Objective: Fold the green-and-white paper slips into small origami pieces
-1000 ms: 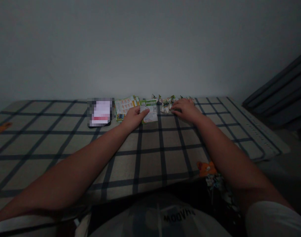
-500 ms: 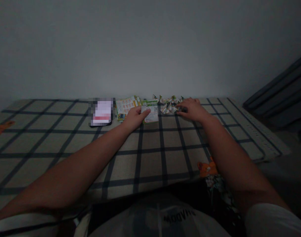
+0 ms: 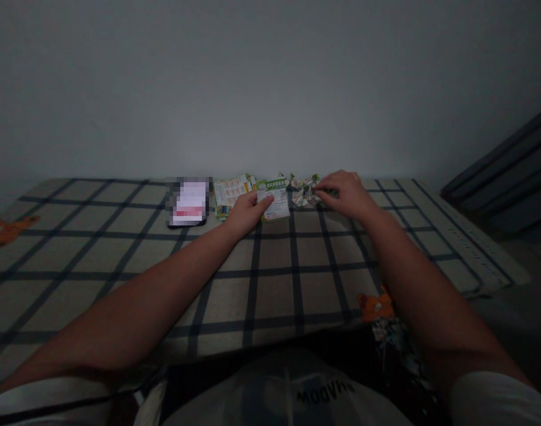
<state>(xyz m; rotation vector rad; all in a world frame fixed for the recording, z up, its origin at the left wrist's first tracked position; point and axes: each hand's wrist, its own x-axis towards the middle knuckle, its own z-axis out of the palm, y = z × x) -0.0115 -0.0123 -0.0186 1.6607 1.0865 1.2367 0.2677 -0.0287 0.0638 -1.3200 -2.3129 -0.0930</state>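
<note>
My left hand (image 3: pixel 249 210) grips a green-and-white printed card (image 3: pixel 278 205), its thumb lying across the card's face. Just left of it, partly behind the hand, a stack of similar printed cards (image 3: pixel 232 189) rests on the checked cloth. My right hand (image 3: pixel 341 192) is at the right side of a heap of crumpled or folded printed paper pieces (image 3: pixel 304 190). Its thumb and fingertips are pinched together at the edge of the heap. Whether a piece is between them is too dark and small to see.
A phone (image 3: pixel 190 203) with a lit, blurred screen lies left of the cards. The checked cloth (image 3: pixel 270 290) covers the surface up to a plain wall (image 3: pixel 270 89). Orange bear figures (image 3: pixel 376 306) show on the cloth. Dark curtain-like folds (image 3: pixel 509 177) hang at the right.
My right hand's fingers have drawn together into a pinch at the paper heap. The card in my left hand is tilted slightly differently. The whole view has shifted a little.
</note>
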